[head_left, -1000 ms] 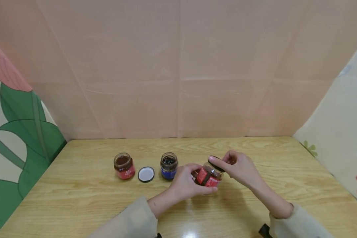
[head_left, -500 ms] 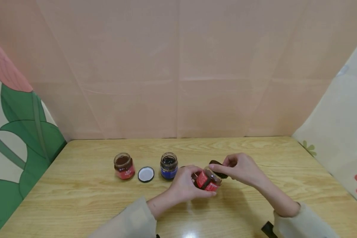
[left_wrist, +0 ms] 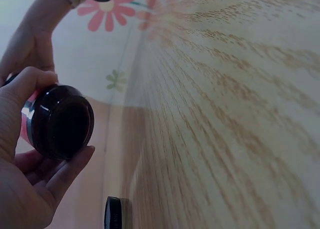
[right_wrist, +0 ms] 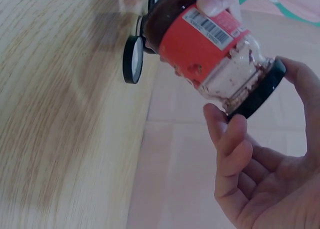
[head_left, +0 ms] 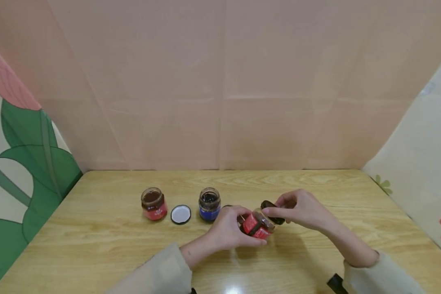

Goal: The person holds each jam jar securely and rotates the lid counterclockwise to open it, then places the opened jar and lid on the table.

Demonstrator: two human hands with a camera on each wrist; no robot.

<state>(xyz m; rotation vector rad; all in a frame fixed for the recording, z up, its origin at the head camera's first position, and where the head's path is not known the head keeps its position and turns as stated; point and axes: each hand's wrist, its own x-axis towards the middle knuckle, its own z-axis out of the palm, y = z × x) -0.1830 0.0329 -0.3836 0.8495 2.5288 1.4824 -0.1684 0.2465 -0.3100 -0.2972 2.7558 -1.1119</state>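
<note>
My left hand [head_left: 228,230] grips a glass jar [head_left: 256,226] with a red label, tilted with its mouth toward the right and raised over the table. Its dark base [left_wrist: 70,124] faces the left wrist camera. At the jar's mouth my right hand [head_left: 301,210] pinches a black lid [head_left: 273,213] by its rim, thumb on one side and fingertips on the other. The right wrist view shows this lid [right_wrist: 257,91] right at the jar's neck, with reddish bits smeared inside the clear glass. Part of the label lies hidden behind my left fingers.
On the wooden table [head_left: 106,245] stand an uncapped red-labelled jar [head_left: 154,206] at left and an uncapped blue-labelled jar [head_left: 209,208] nearer the middle. A lid [head_left: 181,214] lies white side up between them. Another lid [right_wrist: 133,60] lies partly behind my left hand.
The lid in my right hand has shifted slightly right and down and tipped at the jar's mouth. The jar leans further right in my left hand. The standing jars have stayed put.
</note>
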